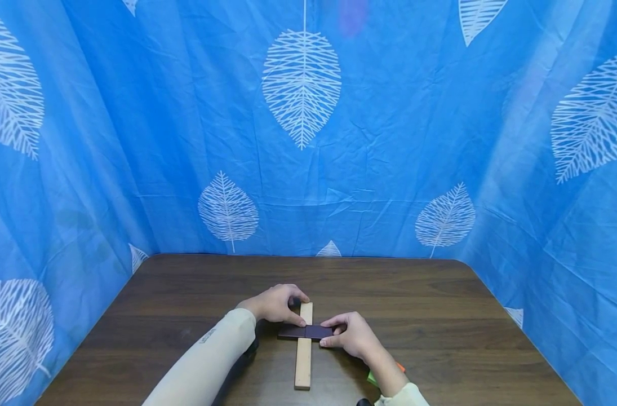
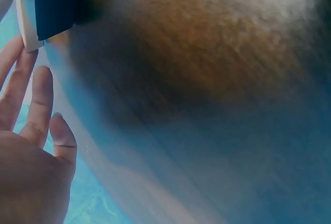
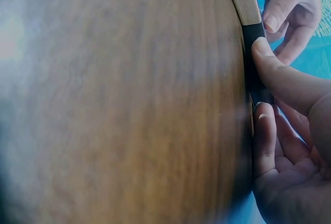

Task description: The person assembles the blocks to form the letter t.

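Note:
Several flat wooden blocks form a cross on the table. Its upright consists of a far pale wooden block (image 1: 306, 310) and a near pale wooden block (image 1: 303, 366). Across the middle lie a left dark block (image 1: 289, 331) and a right dark block (image 1: 315, 332), end to end. My left hand (image 1: 276, 303) holds the far pale block, a finger at its far end and the thumb down by the dark pieces. From the right, my right hand (image 1: 354, 337) pinches the right dark block, thumb on its near edge (image 3: 254, 61) and fingers on the opposite side.
Under my right forearm, green (image 1: 372, 378) and orange (image 1: 400, 367) pieces peek out, mostly hidden. The brown wood-grain table (image 1: 186, 293) has rounded far corners. Blue curtains with white leaf prints (image 1: 303, 214) hang behind it and along both sides.

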Action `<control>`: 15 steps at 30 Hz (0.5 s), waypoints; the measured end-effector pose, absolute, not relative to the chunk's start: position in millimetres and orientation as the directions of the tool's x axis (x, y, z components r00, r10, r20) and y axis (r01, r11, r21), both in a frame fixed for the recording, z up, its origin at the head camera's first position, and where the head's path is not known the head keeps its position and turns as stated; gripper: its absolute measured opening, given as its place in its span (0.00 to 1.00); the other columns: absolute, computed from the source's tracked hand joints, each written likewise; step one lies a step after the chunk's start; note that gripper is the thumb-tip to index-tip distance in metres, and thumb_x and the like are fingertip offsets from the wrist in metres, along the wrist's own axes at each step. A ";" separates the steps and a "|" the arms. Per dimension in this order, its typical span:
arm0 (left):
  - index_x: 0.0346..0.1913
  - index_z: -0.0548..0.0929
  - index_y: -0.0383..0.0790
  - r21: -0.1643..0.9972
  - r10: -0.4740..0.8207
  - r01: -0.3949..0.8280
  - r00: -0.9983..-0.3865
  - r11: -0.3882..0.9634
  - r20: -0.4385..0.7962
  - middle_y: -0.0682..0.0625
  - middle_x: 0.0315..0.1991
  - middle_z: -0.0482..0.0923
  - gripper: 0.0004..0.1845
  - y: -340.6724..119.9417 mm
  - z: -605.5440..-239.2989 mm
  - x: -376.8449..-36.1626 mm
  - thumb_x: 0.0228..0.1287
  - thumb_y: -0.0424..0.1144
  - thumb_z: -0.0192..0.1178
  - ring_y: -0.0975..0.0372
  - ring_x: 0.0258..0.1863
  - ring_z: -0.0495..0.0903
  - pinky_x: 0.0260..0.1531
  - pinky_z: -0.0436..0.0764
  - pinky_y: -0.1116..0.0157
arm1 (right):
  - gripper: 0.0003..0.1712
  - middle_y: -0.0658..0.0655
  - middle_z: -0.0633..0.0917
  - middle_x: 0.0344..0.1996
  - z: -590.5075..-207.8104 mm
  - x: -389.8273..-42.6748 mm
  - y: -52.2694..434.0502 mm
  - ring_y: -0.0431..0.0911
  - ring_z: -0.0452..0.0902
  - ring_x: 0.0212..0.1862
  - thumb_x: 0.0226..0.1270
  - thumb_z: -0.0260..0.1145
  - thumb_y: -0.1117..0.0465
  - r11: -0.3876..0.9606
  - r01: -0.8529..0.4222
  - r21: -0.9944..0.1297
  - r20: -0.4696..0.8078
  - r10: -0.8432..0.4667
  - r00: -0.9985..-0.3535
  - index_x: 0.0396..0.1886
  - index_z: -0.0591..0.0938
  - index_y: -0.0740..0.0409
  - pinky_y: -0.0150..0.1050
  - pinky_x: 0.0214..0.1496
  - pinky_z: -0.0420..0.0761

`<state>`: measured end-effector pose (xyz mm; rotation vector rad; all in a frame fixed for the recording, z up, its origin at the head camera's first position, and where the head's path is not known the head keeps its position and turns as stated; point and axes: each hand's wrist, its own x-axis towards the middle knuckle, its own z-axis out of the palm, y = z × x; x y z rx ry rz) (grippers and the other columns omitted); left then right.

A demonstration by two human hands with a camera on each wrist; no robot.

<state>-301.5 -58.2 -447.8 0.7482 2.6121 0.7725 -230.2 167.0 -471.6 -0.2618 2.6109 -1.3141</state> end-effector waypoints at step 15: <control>0.56 0.78 0.54 0.619 0.569 0.376 -0.810 0.690 -0.142 0.56 0.55 0.75 0.34 -60.9 -456.3 -299.6 0.43 0.59 0.73 0.61 0.46 0.73 0.48 0.76 0.59 | 0.19 0.48 0.82 0.25 -471.7 -231.2 166.7 0.40 0.72 0.27 0.46 0.77 0.55 0.576 -0.088 -0.813 -0.090 -0.273 -0.958 0.41 0.87 0.55 0.31 0.27 0.71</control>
